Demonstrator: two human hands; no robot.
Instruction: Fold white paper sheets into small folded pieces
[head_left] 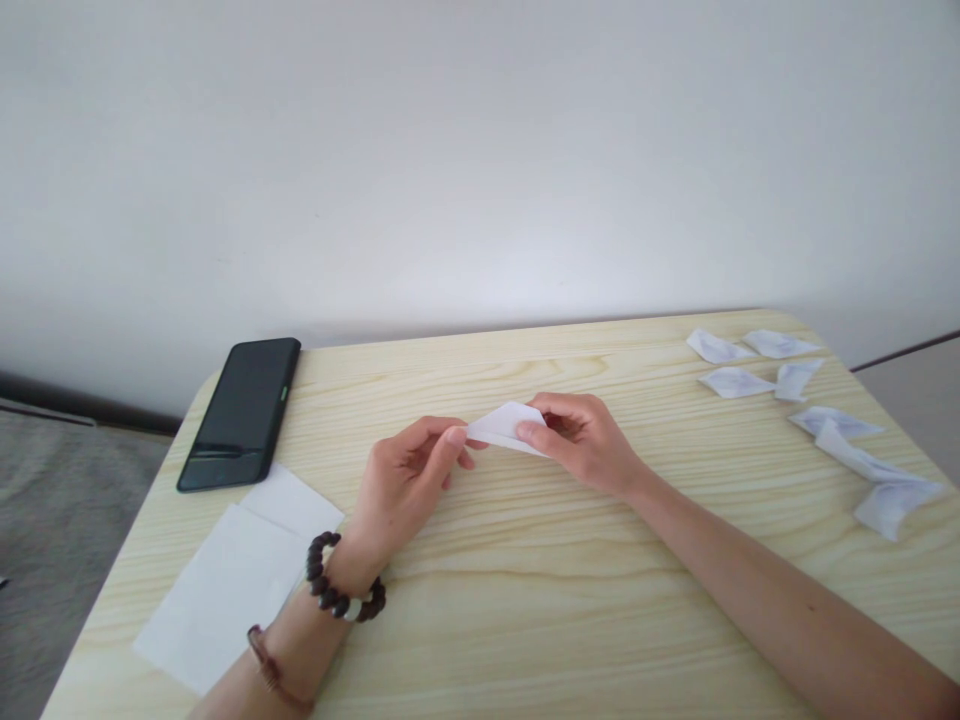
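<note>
A small folded piece of white paper (504, 425) is held just above the middle of a pale wooden table (525, 600). My left hand (409, 480) pinches its left tip between thumb and fingers. My right hand (581, 440) grips the right side of the paper, fingers curled over it. A dark beaded bracelet (341, 590) and a thin cord are on my left wrist.
A black phone (241, 412) lies face up at the table's far left corner. Flat white paper sheets (232, 580) lie at the left front. Several folded white paper pieces (817, 420) are scattered along the right side. A plain wall stands behind the table.
</note>
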